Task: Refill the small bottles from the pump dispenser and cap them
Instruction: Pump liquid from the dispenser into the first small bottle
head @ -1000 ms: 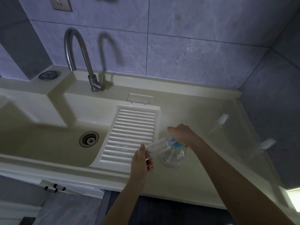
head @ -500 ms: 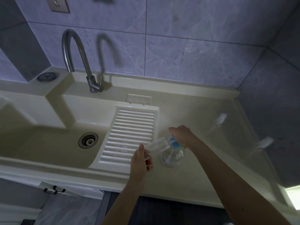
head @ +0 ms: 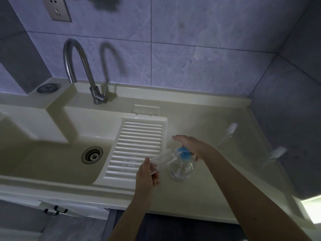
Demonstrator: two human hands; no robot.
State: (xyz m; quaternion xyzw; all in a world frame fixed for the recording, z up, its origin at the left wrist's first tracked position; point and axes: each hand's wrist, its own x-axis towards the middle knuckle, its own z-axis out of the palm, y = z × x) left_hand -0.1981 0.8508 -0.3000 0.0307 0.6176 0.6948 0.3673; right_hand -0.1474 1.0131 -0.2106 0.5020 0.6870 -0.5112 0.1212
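I look down on a dim washroom corner: bluish marbled wall tiles behind, and a cream, smooth surface [head: 217,193] moulded in one piece with a sink [head: 43,162]. A ribbed washboard panel [head: 139,145] slopes into the basin beside a round steel drain [head: 92,155]. A curved brushed-metal tap [head: 78,66] rises from the back ledge, and a steel wall socket [head: 58,10] sits high on the tiles.

Just right of the washboard stands the pump dispenser [head: 182,168], a clear, bulbous body with a blue collar and pump head. My right hand [head: 192,146] lies over that pump head, palm down, fingers laid fairly flat and close together; I cannot tell how hard it presses.

My left hand [head: 146,174] grips a small bottle [head: 162,160], a clear, slim cylinder, thumb on top and fingers curled beneath. The bottle is tilted, its open mouth up against the dispenser's spout.

Farther right on the surface, well apart from the hands, lie two more clear bottles with pale tops, a near spray bottle [head: 225,136] and a far-right spray bottle [head: 272,156]; they are faint and nearly see-through, so I cannot read their detail. At the lower left, a dark cabinet handle [head: 55,210] shows beneath the rim.
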